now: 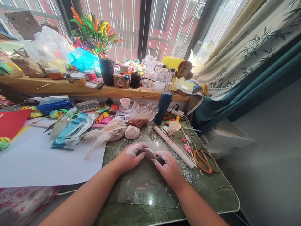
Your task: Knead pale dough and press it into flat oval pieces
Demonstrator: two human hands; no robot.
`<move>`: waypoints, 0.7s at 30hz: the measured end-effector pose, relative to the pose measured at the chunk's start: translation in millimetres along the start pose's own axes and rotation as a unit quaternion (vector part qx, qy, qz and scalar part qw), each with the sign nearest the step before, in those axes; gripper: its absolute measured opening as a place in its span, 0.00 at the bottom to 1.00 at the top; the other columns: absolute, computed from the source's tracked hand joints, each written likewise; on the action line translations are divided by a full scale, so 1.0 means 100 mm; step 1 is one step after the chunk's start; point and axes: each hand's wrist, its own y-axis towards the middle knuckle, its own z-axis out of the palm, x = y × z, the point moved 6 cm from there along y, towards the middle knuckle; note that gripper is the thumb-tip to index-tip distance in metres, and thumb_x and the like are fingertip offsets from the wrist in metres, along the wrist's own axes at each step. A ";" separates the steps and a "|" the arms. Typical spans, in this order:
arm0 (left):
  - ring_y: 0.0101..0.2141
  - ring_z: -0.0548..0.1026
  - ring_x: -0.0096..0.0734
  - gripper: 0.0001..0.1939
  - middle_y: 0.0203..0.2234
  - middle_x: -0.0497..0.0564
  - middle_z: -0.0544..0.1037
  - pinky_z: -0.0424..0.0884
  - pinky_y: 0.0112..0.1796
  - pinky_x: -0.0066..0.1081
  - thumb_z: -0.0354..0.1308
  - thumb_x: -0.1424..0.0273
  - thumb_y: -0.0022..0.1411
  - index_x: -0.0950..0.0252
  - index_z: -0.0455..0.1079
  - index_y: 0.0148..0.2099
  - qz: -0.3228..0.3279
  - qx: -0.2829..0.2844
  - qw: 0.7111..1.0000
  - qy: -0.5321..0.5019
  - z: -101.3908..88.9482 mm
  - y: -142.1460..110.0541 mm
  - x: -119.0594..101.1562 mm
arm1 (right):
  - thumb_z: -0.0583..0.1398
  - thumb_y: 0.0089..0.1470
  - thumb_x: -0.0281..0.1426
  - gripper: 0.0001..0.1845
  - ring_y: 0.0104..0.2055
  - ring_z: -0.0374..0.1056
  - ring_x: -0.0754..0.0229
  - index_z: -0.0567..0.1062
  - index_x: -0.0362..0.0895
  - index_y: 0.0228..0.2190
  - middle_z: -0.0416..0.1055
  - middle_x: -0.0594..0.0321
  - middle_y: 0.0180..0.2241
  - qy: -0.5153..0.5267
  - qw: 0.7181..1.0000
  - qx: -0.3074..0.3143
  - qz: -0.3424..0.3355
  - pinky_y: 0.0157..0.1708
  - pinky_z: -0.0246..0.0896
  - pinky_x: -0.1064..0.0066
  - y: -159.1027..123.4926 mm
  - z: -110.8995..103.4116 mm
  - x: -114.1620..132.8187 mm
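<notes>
Between my two hands is a flat, rounded piece of greyish clay (149,153), tilted up above the table. My left hand (131,157) grips its left edge, thumb in front and fingers behind. My right hand (168,166) pinches the right edge. White powder or clay coats the fingers of both hands. Below lies a clear sheet (141,191) with whitish smears on it. Just beyond my left hand sits a lump of white clay (132,132), beside a crumpled plastic bag (113,130).
To the right lie a white rolling rod (174,147), thin sticks and orange-handled scissors (204,161). A paper cup (174,127), a dark blue bottle (163,108) and a bag of brown material (141,117) stand behind. White paper (47,166) and a wipes pack (74,131) are left.
</notes>
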 end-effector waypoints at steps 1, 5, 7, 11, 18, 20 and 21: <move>0.48 0.77 0.37 0.13 0.46 0.47 0.81 0.71 0.50 0.33 0.58 0.70 0.63 0.56 0.75 0.50 0.006 0.003 1.000 0.003 0.00 0.00 -0.02 | 0.61 0.62 0.34 0.10 0.45 0.72 0.52 0.77 0.51 0.45 0.77 0.60 0.41 0.007 1.000 -0.019 -0.011 0.47 0.67 0.59 -0.01 -0.03 0.01; 0.42 0.79 0.35 0.13 0.41 0.46 0.82 0.72 0.45 0.30 0.60 0.72 0.60 0.57 0.76 0.47 0.006 0.010 1.000 0.005 0.03 -0.01 -0.04 | 0.61 0.63 0.33 0.11 0.44 0.72 0.52 0.76 0.51 0.47 0.77 0.60 0.39 0.014 0.996 -0.069 -0.063 0.48 0.67 0.58 -0.05 -0.09 0.08; 0.42 0.78 0.35 0.12 0.40 0.46 0.82 0.72 0.45 0.30 0.59 0.72 0.60 0.58 0.77 0.46 0.001 0.011 1.000 -0.006 0.06 0.00 -0.02 | 0.61 0.63 0.34 0.11 0.45 0.72 0.52 0.76 0.51 0.47 0.77 0.60 0.40 0.014 0.994 -0.078 -0.071 0.49 0.67 0.58 -0.06 -0.09 0.09; 0.41 0.78 0.36 0.09 0.39 0.48 0.82 0.72 0.44 0.31 0.59 0.70 0.61 0.60 0.75 0.44 -0.020 -0.012 0.996 -0.082 0.09 0.01 0.02 | 0.63 0.60 0.36 0.18 0.48 0.72 0.51 0.74 0.50 0.52 0.77 0.57 0.46 0.027 0.997 -0.067 -0.022 0.51 0.68 0.58 -0.04 -0.05 0.03; 0.43 0.77 0.38 0.17 0.42 0.51 0.80 0.72 0.46 0.34 0.65 0.66 0.57 0.61 0.72 0.49 -0.049 -0.009 0.983 -0.179 0.12 0.01 -0.03 | 0.61 0.59 0.34 0.10 0.41 0.74 0.54 0.78 0.48 0.42 0.78 0.60 0.39 0.077 0.995 -0.025 0.061 0.43 0.70 0.64 0.00 -0.03 -0.05; 0.42 0.76 0.39 0.15 0.41 0.50 0.81 0.71 0.46 0.34 0.66 0.66 0.57 0.60 0.75 0.47 -0.050 -0.008 0.987 -0.155 0.12 0.00 -0.08 | 0.61 0.59 0.34 0.10 0.43 0.74 0.54 0.78 0.48 0.42 0.78 0.60 0.40 0.082 0.995 -0.038 0.046 0.45 0.69 0.63 -0.02 -0.04 -0.01; 0.41 0.76 0.38 0.12 0.38 0.50 0.81 0.71 0.44 0.34 0.65 0.66 0.57 0.61 0.75 0.45 -0.058 -0.014 0.986 -0.158 0.13 0.00 -0.08 | 0.61 0.60 0.34 0.11 0.45 0.74 0.53 0.77 0.48 0.44 0.78 0.59 0.42 0.096 0.994 -0.042 0.042 0.48 0.69 0.63 -0.04 -0.03 0.00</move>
